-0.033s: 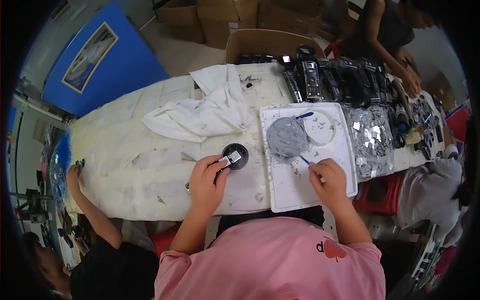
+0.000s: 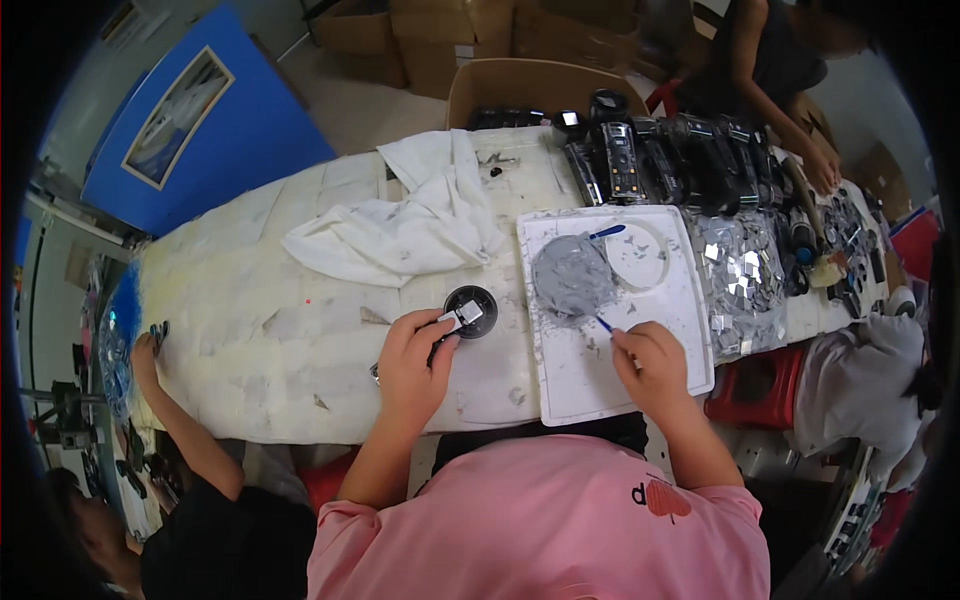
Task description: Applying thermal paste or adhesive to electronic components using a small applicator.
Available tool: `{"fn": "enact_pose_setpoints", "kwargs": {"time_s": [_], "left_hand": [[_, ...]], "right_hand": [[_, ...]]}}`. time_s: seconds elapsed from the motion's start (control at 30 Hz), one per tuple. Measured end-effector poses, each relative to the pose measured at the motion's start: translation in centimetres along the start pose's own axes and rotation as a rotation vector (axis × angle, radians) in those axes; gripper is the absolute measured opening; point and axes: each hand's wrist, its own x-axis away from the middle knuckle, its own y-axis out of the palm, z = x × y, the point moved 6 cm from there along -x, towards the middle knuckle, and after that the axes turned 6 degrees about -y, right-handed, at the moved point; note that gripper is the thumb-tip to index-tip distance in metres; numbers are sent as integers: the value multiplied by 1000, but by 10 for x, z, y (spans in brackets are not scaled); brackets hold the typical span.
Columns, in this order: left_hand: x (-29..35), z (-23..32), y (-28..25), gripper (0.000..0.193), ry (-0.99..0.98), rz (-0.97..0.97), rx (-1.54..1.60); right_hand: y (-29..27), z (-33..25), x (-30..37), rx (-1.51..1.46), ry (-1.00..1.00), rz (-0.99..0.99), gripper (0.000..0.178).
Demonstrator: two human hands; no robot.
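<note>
My left hand is closed around a black device, whose round dark head points away from me above the table. A small silver square piece shows on that head, and the fingers hide most of the device's body. A thin blue-tipped tool is pinched in my right hand. Its tip reaches the near edge of a round mass of grey paste on a white tray. Another blue tool lies at the paste's far edge.
A white cloth lies crumpled on the covered table. Black devices and a bag of shiny small squares sit right of the tray. One co-worker's hand is at far right, another's at left.
My right hand and its tool have shifted slightly left. My left hand and the device stay where they were.
</note>
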Motion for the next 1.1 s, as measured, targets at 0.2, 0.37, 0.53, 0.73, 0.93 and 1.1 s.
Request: {"fn": "enact_pose_setpoints", "kwargs": {"time_s": [0.2,0.37,0.53,0.73,0.93,1.1], "left_hand": [[-8,5,2,25,16,-31,-10],[-7,1,-2,27,14,-33,58],[-4,-7,0,31,-125,18,175],[5,-24,6,39,-189,40,284],[4,-23,6,43,-165,34,259],[-1,-17,7,40,-180,13,247]], "right_hand": [[5,-19,-2,127,-141,-147,19],[-1,-30,-19,12,-71,-60,18],[35,-47,-48,-438,15,-5,16],[66,-70,-57,-368,-187,-23,22],[51,-73,-59,-283,-219,-92,21],[21,-52,-58,-289,-81,32,19]]}}
